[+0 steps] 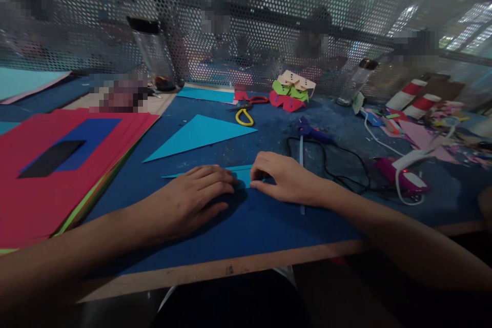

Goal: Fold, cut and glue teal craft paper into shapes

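A folded piece of blue paper (243, 176) lies on the table in front of me, partly covered by both hands. My left hand (200, 192) rests flat on its left part, fingers stretched out. With curled fingers and thumb, my right hand (282, 177) grips the paper's right part; the fingertips press near the fold. Just behind lies a blue paper triangle (200, 136). A blue glue gun (313, 130) with a clear glue stick (302, 159) sits beyond my right hand, the stick running close by its wrist.
Stacked coloured paper (115, 154) covers the left side. Yellow-and-red-handled scissors (245, 117) and folded paper shapes (290, 92) lie toward the back. A pink-and-white device (403, 177), cables and paper scraps (423, 138) occupy the right. A perforated metal screen (246, 46) stands behind; the table's wooden edge (230, 269) is nearest me.
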Demonstrator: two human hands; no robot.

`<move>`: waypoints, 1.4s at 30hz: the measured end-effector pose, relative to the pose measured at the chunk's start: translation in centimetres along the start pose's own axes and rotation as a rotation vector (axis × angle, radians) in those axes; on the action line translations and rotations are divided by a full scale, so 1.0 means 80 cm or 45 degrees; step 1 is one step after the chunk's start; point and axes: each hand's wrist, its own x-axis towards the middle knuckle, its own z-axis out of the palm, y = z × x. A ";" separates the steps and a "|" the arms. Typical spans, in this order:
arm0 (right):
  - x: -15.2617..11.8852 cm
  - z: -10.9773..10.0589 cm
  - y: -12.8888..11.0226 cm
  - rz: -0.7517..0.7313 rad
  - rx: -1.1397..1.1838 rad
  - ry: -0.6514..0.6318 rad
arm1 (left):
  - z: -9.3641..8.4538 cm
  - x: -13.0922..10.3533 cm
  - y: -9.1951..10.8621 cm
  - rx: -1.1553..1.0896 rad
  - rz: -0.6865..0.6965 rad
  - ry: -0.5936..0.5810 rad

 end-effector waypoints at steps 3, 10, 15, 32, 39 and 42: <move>0.000 0.000 0.000 -0.003 -0.001 0.000 | 0.001 0.000 0.000 0.008 0.001 -0.001; 0.000 -0.001 -0.001 -0.001 -0.001 -0.009 | 0.001 -0.002 -0.004 -0.007 -0.019 0.039; 0.000 -0.001 -0.001 -0.007 0.002 -0.010 | -0.003 -0.005 -0.008 -0.002 -0.002 0.065; -0.001 -0.002 0.001 -0.008 -0.004 -0.008 | -0.020 -0.006 -0.009 -0.047 0.004 0.050; -0.002 -0.001 0.002 -0.028 -0.009 0.000 | -0.017 -0.008 -0.011 -0.024 0.029 0.082; -0.002 -0.002 0.001 -0.025 -0.008 -0.004 | -0.017 -0.008 -0.011 0.010 0.056 0.095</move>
